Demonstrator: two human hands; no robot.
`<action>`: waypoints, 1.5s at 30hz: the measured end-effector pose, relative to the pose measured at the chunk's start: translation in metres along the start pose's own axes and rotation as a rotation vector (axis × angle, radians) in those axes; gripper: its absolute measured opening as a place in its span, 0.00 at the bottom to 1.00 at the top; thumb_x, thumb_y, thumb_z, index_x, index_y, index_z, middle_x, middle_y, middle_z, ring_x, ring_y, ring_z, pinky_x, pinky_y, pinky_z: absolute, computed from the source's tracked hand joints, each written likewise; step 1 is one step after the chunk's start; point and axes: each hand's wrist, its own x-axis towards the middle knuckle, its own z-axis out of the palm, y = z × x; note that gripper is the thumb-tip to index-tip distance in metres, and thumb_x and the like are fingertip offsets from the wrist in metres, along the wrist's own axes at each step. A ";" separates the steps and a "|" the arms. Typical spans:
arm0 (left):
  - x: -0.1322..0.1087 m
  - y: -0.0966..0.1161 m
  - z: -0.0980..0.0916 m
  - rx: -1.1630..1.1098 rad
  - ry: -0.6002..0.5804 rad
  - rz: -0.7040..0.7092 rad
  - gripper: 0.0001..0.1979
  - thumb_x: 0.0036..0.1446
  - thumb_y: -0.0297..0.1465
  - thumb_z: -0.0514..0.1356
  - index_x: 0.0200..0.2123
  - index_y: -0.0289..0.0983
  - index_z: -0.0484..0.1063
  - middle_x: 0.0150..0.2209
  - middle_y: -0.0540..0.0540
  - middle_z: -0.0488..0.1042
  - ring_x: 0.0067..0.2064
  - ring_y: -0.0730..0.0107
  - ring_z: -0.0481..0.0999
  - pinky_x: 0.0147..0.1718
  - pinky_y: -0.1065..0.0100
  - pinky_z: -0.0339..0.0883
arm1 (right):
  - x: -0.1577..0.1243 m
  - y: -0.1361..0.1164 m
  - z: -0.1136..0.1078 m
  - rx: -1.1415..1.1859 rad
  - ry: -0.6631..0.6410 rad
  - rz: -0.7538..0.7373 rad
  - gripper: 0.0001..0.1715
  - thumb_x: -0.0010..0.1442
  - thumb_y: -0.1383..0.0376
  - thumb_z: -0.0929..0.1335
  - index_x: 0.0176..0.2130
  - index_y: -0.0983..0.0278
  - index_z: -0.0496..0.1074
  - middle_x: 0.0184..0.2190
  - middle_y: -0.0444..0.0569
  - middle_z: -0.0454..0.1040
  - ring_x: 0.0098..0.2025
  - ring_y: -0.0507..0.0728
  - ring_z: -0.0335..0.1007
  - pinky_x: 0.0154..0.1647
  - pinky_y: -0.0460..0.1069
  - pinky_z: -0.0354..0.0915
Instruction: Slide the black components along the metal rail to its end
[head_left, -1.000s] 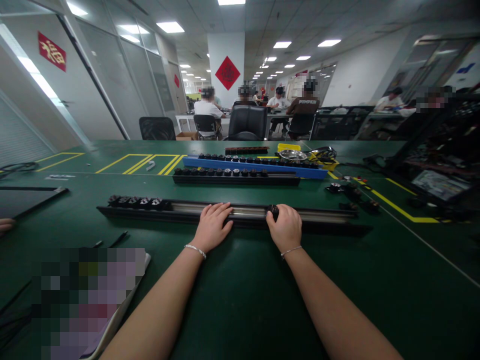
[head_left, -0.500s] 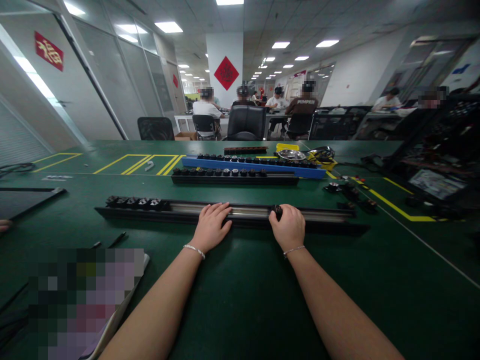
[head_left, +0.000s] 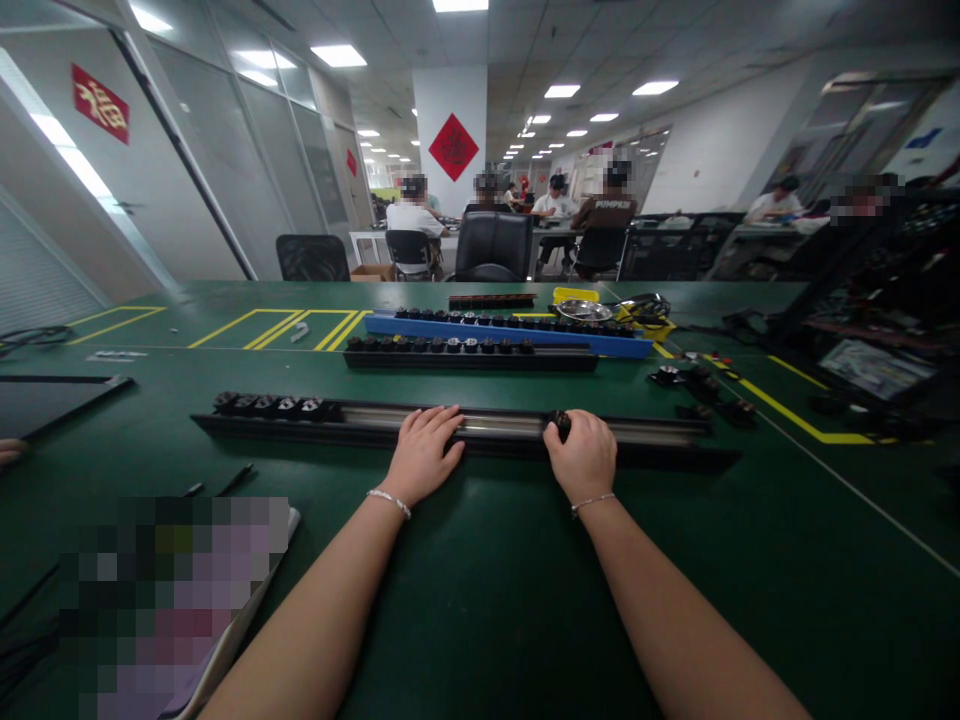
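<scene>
A long black rail (head_left: 645, 431) with a silver track lies across the green table (head_left: 480, 590) in front of me. My left hand (head_left: 422, 452) lies flat on the rail's middle, fingers stretched out. My right hand (head_left: 583, 457) is closed around a small black socket-like piece (head_left: 560, 423) sitting on the track. Several black pieces (head_left: 268, 405) are lined up at the rail's left end.
Behind it lie a second black rail (head_left: 472, 356) and a blue rail (head_left: 510, 334), both loaded with pieces. Loose black parts (head_left: 701, 392) sit at the right, a metal bowl (head_left: 583, 309) farther back. A blurred flat object (head_left: 172, 600) lies near left. People sit at desks beyond.
My right hand has slid the black piece a little to the right along the track. My left hand has stayed put.
</scene>
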 end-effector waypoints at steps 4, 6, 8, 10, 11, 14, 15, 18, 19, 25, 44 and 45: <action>0.000 0.000 0.000 0.001 -0.006 0.002 0.20 0.59 0.36 0.53 0.55 0.45 0.67 0.59 0.48 0.67 0.60 0.59 0.64 0.60 0.50 0.51 | 0.001 0.000 0.000 0.002 0.011 0.020 0.16 0.57 0.60 0.62 0.39 0.67 0.71 0.41 0.58 0.74 0.46 0.63 0.65 0.50 0.57 0.58; 0.000 0.000 -0.001 0.000 -0.010 0.000 0.20 0.59 0.36 0.53 0.55 0.46 0.67 0.59 0.48 0.67 0.60 0.59 0.64 0.60 0.50 0.51 | 0.001 0.001 0.001 0.002 0.016 0.026 0.16 0.57 0.61 0.62 0.39 0.67 0.71 0.41 0.58 0.74 0.46 0.63 0.65 0.49 0.57 0.58; 0.000 0.000 -0.001 -0.002 -0.009 -0.002 0.20 0.59 0.36 0.53 0.55 0.46 0.67 0.59 0.48 0.67 0.60 0.59 0.64 0.60 0.50 0.51 | 0.001 0.002 0.001 0.002 0.030 0.025 0.15 0.56 0.61 0.62 0.39 0.67 0.71 0.40 0.58 0.74 0.45 0.63 0.66 0.49 0.57 0.58; 0.000 0.000 0.000 -0.004 -0.003 -0.004 0.20 0.59 0.36 0.53 0.55 0.46 0.68 0.59 0.48 0.67 0.60 0.59 0.64 0.60 0.50 0.51 | 0.001 0.003 0.003 0.006 0.050 0.017 0.15 0.56 0.61 0.62 0.39 0.67 0.71 0.40 0.58 0.74 0.45 0.63 0.66 0.49 0.57 0.58; 0.000 0.000 0.000 -0.005 0.000 -0.004 0.20 0.59 0.36 0.53 0.55 0.46 0.68 0.59 0.48 0.68 0.60 0.59 0.64 0.60 0.50 0.51 | 0.000 0.004 0.003 0.008 0.059 0.014 0.15 0.56 0.60 0.61 0.39 0.67 0.71 0.40 0.58 0.74 0.44 0.63 0.66 0.49 0.57 0.58; 0.000 0.000 0.000 -0.006 0.005 0.001 0.19 0.60 0.36 0.53 0.54 0.45 0.68 0.59 0.48 0.68 0.60 0.59 0.64 0.60 0.50 0.51 | 0.001 0.005 0.003 0.001 0.063 0.020 0.16 0.57 0.60 0.61 0.39 0.67 0.71 0.40 0.58 0.74 0.45 0.63 0.66 0.49 0.56 0.58; 0.000 0.000 0.001 -0.006 0.004 0.003 0.19 0.60 0.36 0.53 0.54 0.45 0.68 0.59 0.48 0.68 0.60 0.59 0.64 0.60 0.50 0.51 | 0.001 0.005 0.003 -0.004 0.055 0.022 0.16 0.57 0.60 0.61 0.39 0.67 0.71 0.40 0.58 0.74 0.45 0.63 0.66 0.49 0.56 0.58; 0.000 0.000 0.001 0.000 0.002 0.006 0.18 0.60 0.36 0.53 0.53 0.45 0.69 0.59 0.48 0.67 0.60 0.59 0.64 0.60 0.50 0.51 | 0.001 0.007 0.000 -0.016 0.026 0.014 0.16 0.57 0.60 0.62 0.40 0.67 0.71 0.42 0.57 0.74 0.46 0.63 0.66 0.50 0.56 0.58; 0.000 0.000 0.001 0.001 0.002 0.007 0.18 0.60 0.36 0.53 0.53 0.45 0.69 0.59 0.48 0.67 0.60 0.60 0.64 0.60 0.50 0.51 | 0.001 0.008 -0.001 -0.018 0.019 0.005 0.16 0.57 0.60 0.62 0.40 0.67 0.71 0.42 0.57 0.74 0.47 0.63 0.65 0.50 0.56 0.58; 0.000 0.000 0.000 0.003 0.004 0.004 0.18 0.60 0.36 0.53 0.52 0.45 0.69 0.59 0.49 0.68 0.60 0.60 0.64 0.60 0.51 0.51 | 0.001 0.013 -0.002 -0.019 -0.013 -0.028 0.17 0.58 0.59 0.61 0.41 0.67 0.71 0.43 0.57 0.74 0.48 0.62 0.64 0.49 0.55 0.58; 0.000 0.001 0.001 0.001 0.008 -0.004 0.16 0.60 0.36 0.53 0.51 0.44 0.71 0.59 0.49 0.68 0.60 0.60 0.64 0.60 0.51 0.51 | 0.002 0.020 -0.003 -0.028 0.019 0.035 0.19 0.58 0.58 0.60 0.41 0.68 0.71 0.43 0.58 0.74 0.47 0.63 0.65 0.50 0.57 0.57; 0.000 0.001 0.001 0.000 0.007 -0.004 0.16 0.60 0.36 0.53 0.50 0.44 0.71 0.59 0.49 0.68 0.60 0.60 0.64 0.60 0.51 0.51 | 0.002 0.021 -0.003 -0.026 0.023 0.032 0.20 0.58 0.58 0.60 0.41 0.68 0.71 0.43 0.58 0.74 0.47 0.63 0.65 0.50 0.57 0.57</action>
